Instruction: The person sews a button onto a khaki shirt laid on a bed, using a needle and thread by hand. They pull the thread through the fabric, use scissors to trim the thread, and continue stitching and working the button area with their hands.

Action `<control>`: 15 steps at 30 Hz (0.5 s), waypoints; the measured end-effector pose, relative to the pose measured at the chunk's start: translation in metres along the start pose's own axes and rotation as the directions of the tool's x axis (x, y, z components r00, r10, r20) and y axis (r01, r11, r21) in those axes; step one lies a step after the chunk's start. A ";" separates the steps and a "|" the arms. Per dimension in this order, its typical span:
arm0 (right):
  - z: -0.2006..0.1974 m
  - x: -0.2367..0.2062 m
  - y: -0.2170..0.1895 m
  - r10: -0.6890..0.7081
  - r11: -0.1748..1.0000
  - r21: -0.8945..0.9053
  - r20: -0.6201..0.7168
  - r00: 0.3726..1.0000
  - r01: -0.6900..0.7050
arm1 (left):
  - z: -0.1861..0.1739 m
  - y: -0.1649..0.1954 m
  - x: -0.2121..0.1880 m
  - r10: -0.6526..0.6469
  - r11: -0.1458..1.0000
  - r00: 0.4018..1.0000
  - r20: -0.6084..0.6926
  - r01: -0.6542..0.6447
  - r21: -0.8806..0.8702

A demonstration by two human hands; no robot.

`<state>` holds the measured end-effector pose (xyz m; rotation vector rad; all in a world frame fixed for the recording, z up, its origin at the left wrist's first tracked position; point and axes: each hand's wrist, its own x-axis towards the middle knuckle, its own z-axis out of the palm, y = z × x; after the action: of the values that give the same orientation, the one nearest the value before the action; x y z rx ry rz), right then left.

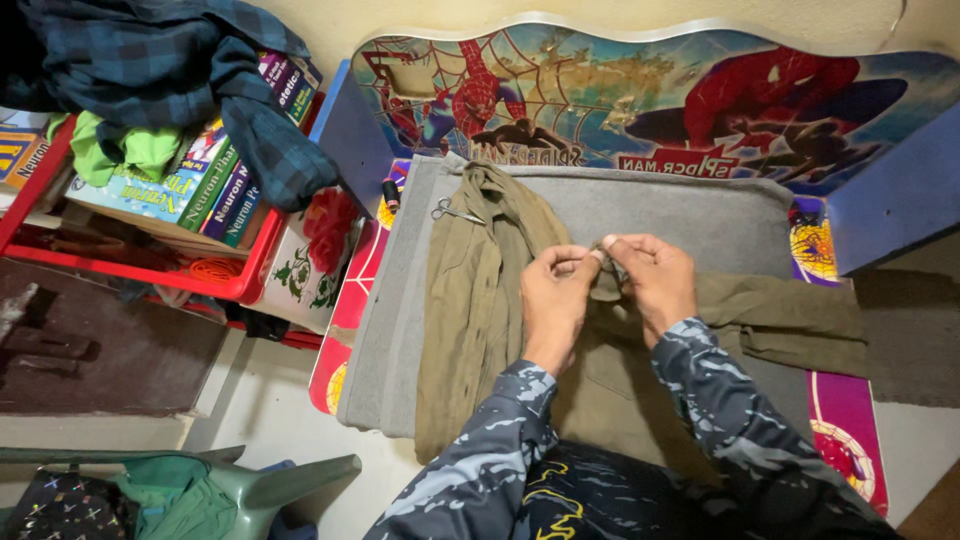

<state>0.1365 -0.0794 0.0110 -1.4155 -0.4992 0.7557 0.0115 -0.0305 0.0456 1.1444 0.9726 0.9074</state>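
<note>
An olive-green shirt (pixel 470 300) lies spread over a grey cloth (pixel 660 210) on a small printed table. My left hand (pixel 553 300) and my right hand (pixel 650 275) meet above the middle of the shirt, both pinching a small fold of its fabric between the fingertips. A thin thread or needle between the fingers is too small to tell. Small scissors (pixel 452 211) rest on the shirt's collar end, to the left of my hands. A dark thread spool (pixel 390 192) stands at the table's far left edge. My sleeves are blue camouflage.
The table has a raised colourful cartoon backboard (pixel 640 100) and blue side walls. At left a red shelf (pixel 120 270) holds books, with a dark plaid garment (pixel 180 60) and a green cloth heaped on top. A green plastic stool (pixel 260 485) stands at lower left.
</note>
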 end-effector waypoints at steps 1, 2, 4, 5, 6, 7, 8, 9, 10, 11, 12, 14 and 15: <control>-0.002 -0.001 -0.002 0.019 1.000 -0.003 -0.013 1.000 -0.019 | -0.001 -0.003 0.002 -0.025 1.000 0.999 0.023 0.025 0.005; -0.004 -0.001 -0.005 0.036 0.999 -0.010 -0.028 0.999 -0.036 | 0.000 -0.007 0.005 -0.050 0.999 0.998 0.048 0.050 0.006; -0.006 0.000 -0.011 0.047 0.998 -0.039 -0.036 0.998 -0.048 | 0.000 -0.014 0.013 -0.064 0.997 0.994 0.083 0.061 0.038; -0.007 0.001 -0.013 0.053 0.997 -0.054 -0.041 0.998 -0.055 | 0.000 -0.017 0.017 -0.057 0.996 0.994 0.095 0.050 0.067; -0.008 0.003 -0.015 0.074 0.997 -0.035 -0.014 0.997 -0.074 | -0.001 -0.020 0.021 -0.048 0.995 0.993 0.108 0.037 0.096; -0.010 0.005 -0.017 0.093 0.996 -0.016 0.012 0.996 -0.093 | -0.003 -0.022 0.024 -0.066 0.997 0.982 0.178 0.072 -0.023; -0.013 0.008 -0.019 0.113 0.994 0.000 0.040 0.993 -0.113 | -0.005 -0.023 0.028 -0.077 0.983 0.966 0.248 0.114 -0.141; -0.015 0.011 -0.022 0.137 0.990 0.019 0.084 0.987 -0.139 | -0.005 -0.024 0.031 -0.077 0.953 0.945 0.318 0.163 -0.254; -0.018 0.013 -0.024 0.160 0.985 0.039 0.126 0.979 -0.166 | -0.008 -0.026 0.031 -0.115 0.941 0.937 0.330 0.209 -0.265; -0.020 0.014 -0.025 0.184 0.979 0.061 0.167 0.968 -0.197 | -0.012 -0.026 0.031 -0.155 0.928 0.927 0.343 0.256 -0.272; -0.021 0.015 -0.025 0.195 0.973 0.085 0.190 0.962 -0.214 | -0.015 -0.027 0.031 -0.192 0.911 0.915 0.354 0.300 -0.282; -0.021 0.017 -0.024 0.212 0.960 0.127 0.242 0.947 -0.248 | -0.017 -0.028 0.031 -0.254 0.889 0.894 0.370 0.366 -0.276; -0.020 0.017 -0.023 0.216 0.955 0.146 0.245 0.945 -0.257 | -0.018 -0.028 0.030 -0.286 0.875 0.880 0.379 0.401 -0.270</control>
<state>0.1657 -0.0804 0.0293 -1.2419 -0.4288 1.1389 0.0065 -0.0024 0.0111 0.7550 0.6809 0.5385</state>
